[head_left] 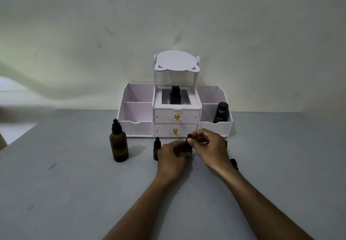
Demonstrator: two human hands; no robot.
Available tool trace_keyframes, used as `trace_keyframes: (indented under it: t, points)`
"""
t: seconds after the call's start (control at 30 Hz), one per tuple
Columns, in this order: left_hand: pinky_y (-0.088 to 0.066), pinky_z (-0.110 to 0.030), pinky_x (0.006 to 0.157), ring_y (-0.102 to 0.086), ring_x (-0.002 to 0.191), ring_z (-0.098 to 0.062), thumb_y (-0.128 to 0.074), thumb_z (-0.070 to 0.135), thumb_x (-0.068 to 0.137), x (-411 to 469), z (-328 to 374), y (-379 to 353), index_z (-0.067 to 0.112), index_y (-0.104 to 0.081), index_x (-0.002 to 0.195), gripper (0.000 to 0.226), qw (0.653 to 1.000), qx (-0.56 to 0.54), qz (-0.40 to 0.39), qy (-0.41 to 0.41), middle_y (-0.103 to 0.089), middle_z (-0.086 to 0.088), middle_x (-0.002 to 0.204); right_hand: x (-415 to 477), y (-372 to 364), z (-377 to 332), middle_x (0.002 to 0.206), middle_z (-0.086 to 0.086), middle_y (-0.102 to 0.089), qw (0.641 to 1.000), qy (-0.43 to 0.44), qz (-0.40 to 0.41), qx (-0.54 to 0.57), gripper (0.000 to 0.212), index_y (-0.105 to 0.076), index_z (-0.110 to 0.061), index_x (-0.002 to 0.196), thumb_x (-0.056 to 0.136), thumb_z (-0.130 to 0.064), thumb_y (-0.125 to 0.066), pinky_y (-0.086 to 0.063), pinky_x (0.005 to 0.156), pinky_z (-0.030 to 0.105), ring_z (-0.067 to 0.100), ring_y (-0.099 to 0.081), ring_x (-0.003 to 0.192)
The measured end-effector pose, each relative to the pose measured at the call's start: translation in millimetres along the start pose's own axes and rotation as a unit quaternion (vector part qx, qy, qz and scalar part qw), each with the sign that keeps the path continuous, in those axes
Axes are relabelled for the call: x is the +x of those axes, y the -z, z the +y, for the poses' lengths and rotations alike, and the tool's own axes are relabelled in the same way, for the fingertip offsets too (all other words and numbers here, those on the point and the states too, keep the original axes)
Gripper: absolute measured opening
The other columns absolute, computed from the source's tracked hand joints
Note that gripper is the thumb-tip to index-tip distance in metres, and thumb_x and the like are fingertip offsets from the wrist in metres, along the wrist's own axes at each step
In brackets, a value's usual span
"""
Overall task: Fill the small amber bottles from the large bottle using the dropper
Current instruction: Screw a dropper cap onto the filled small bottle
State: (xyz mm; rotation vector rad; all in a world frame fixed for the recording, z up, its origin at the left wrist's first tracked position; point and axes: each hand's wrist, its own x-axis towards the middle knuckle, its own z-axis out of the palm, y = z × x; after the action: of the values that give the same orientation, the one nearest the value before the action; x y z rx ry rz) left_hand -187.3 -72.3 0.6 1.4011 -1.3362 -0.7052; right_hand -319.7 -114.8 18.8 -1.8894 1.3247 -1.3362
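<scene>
**Head view: both hands on one small amber bottle**

Farthest left, at about nine o'clock from the hands, the large amber bottle (118, 144) stands upright on the grey bench (65, 183) with its black dropper top in place. Just left of the hands stands a small capped bottle (156, 148), also upright, touching or nearly touching the back of the left hand (171, 156). That hand's fingers are curled round the lower body of the held small bottle (187, 148), which sits at the middle of the bench. From three o'clock the right hand (209, 148) reaches in, and its thumb and forefinger pinch the black dropper cap (188, 138) on top of that bottle. I cannot tell whether the cap is screwed on or loose. At four o'clock from the hands, a small black object (234, 162) shows partly behind the right wrist, too hidden to identify.

At twelve o'clock, against the wall, stands a white organiser (136, 125) with two drawers. A black square bottle (175, 94) sits in its middle section, and a dark Kahf bottle (221, 112) in its front right compartment.
</scene>
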Motion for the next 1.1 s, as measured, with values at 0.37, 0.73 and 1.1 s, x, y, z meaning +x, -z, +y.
trace_keyframes:
  t: [0.37, 0.73, 1.1]
  points:
    - [-0.054, -0.019, 0.095, -0.069, 0.098, -0.002, -0.072, 0.006, 0.088, 2.0, -2.0, 0.8, 0.018, -0.072, 0.121, 0.036, 1.0, 0.008, -0.01, -0.006, -0.076, 0.006, 0.111, 0.6, 2.4, 2.0, 0.09, -0.008, -0.075, 0.999, 0.031, -0.004, 0.015, 0.018, -0.076, -0.02, 0.096, 0.08, -0.013, -0.08, -0.058, 0.077, 0.021, 0.004, -0.07, 0.083]
    - [-0.046, 0.002, 0.071, -0.067, 0.089, 0.006, -0.07, 0.005, 0.088, -2.1, -2.3, -1.1, 0.019, -0.074, 0.116, 0.032, 1.0, 0.012, 0.007, -0.02, -0.076, 0.008, 0.105, -1.3, -1.1, 1.8, 0.087, -0.008, -0.075, 0.999, 0.032, 0.017, 0.021, 0.018, -0.077, -0.018, 0.095, 0.079, -0.012, -0.081, -0.055, 0.076, 0.011, 0.0, -0.069, 0.083]
    - [-0.047, 0.001, 0.077, -0.066, 0.087, 0.01, -0.072, 0.005, 0.086, 1.8, -7.0, -1.0, 0.02, -0.076, 0.114, 0.032, 0.999, 0.026, 0.005, -0.035, -0.077, 0.008, 0.105, -2.3, -1.5, 1.3, 0.09, -0.007, -0.076, 0.999, 0.036, 0.022, 0.018, 0.02, -0.077, -0.018, 0.096, 0.078, -0.012, -0.082, -0.056, 0.079, 0.016, 0.003, -0.071, 0.083]
